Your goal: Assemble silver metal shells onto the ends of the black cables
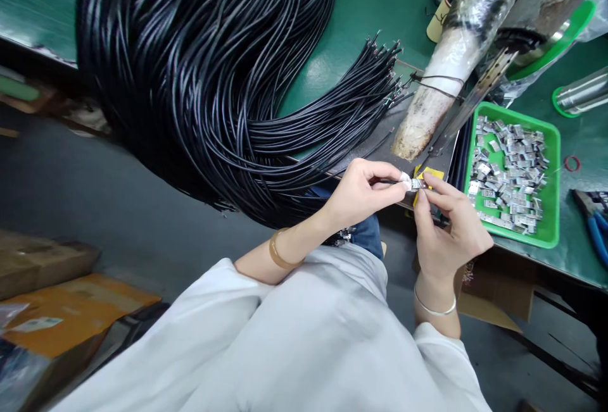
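My left hand (363, 192) pinches the end of a black cable, with white wrapping on its fingertips. My right hand (449, 222) holds a small metal connector (417, 184) between thumb and fingers, and the cable end meets it. Just behind the connector is a yellow piece (431, 175) at the table edge. A large bundle of black cables (204, 83) spreads across the table at the left, its stripped ends lying near the centre. To the right of my hands, a green tray (553, 209) holds several small metal connectors.
A plastic-wrapped post (434, 92) and a metal bar (489, 80) slant above my hands. Blue-handled pliers (596, 228), a red ring (572, 162) and a metal cylinder (586, 92) are at the right. Cardboard boxes (42, 266) stand at the lower left.
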Demonstrator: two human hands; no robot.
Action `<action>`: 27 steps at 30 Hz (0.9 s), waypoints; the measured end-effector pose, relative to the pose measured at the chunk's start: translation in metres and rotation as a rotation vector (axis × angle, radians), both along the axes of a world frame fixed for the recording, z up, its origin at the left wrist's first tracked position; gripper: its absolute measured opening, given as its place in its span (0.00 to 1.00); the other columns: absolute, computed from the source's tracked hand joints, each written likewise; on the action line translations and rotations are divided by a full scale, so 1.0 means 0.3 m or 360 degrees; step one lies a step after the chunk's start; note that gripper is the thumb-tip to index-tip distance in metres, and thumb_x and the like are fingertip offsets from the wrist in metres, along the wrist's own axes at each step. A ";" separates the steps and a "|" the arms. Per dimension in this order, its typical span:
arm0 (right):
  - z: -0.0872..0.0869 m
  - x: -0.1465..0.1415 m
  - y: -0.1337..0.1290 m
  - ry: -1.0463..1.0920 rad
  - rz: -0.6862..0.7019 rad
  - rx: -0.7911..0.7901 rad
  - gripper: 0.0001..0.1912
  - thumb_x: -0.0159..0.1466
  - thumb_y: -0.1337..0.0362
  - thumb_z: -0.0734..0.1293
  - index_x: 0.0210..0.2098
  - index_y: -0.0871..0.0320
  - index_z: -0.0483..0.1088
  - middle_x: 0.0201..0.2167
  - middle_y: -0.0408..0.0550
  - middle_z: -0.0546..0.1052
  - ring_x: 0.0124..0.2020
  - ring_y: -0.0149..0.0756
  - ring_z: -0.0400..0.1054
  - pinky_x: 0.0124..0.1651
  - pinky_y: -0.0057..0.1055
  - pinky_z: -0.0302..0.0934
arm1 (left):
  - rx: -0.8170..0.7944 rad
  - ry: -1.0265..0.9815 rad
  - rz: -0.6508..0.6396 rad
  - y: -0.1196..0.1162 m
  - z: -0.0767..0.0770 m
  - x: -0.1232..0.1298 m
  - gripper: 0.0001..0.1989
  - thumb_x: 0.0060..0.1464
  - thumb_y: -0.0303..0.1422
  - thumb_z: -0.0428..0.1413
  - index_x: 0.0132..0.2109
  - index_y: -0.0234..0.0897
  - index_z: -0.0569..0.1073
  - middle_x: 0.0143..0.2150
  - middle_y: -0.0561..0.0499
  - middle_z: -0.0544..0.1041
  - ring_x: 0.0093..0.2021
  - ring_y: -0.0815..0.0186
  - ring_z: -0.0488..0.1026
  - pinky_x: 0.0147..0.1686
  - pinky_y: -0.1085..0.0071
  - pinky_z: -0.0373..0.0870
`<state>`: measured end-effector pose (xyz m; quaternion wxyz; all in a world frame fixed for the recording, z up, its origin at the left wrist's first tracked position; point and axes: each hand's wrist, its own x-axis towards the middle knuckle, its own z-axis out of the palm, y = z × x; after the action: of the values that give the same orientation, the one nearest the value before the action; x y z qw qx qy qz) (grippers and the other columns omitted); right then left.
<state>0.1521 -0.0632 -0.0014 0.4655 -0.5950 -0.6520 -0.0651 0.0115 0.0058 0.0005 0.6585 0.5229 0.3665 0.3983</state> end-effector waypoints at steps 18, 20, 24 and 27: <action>-0.011 0.004 -0.001 -0.0172 -0.0075 0.0002 0.10 0.62 0.73 0.72 0.41 0.54 0.75 0.42 0.42 0.85 0.39 0.34 0.82 0.40 0.25 0.75 | -0.0082 0.0020 -0.0031 0.012 -0.017 0.010 0.06 0.47 0.31 0.61 0.28 0.30 0.77 0.21 0.57 0.62 0.23 0.76 0.53 0.23 0.76 0.50; -0.005 0.004 0.002 -0.0151 -0.0042 -0.0016 0.09 0.63 0.73 0.72 0.39 0.54 0.74 0.41 0.42 0.85 0.40 0.34 0.82 0.40 0.26 0.75 | -0.0040 0.0061 -0.0020 0.011 -0.017 0.008 0.07 0.47 0.31 0.61 0.26 0.30 0.76 0.20 0.57 0.59 0.23 0.76 0.51 0.23 0.75 0.49; 0.005 0.003 0.007 -0.0118 -0.0023 -0.0002 0.08 0.63 0.73 0.71 0.37 0.54 0.74 0.40 0.42 0.85 0.40 0.34 0.81 0.42 0.28 0.75 | -0.0037 0.0067 -0.0016 0.011 -0.008 0.005 0.06 0.46 0.30 0.61 0.27 0.30 0.79 0.21 0.57 0.61 0.22 0.77 0.52 0.22 0.75 0.49; 0.008 0.005 0.006 -0.0062 -0.0007 -0.0010 0.07 0.62 0.73 0.72 0.37 0.55 0.73 0.41 0.44 0.84 0.42 0.35 0.82 0.43 0.29 0.75 | -0.0073 0.0052 -0.0006 0.013 -0.001 0.006 0.05 0.45 0.29 0.62 0.28 0.29 0.81 0.20 0.56 0.65 0.22 0.77 0.52 0.22 0.76 0.49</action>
<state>0.1536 -0.0613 0.0011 0.4506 -0.5966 -0.6598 -0.0756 0.0134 0.0098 0.0003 0.6650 0.5149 0.3851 0.3800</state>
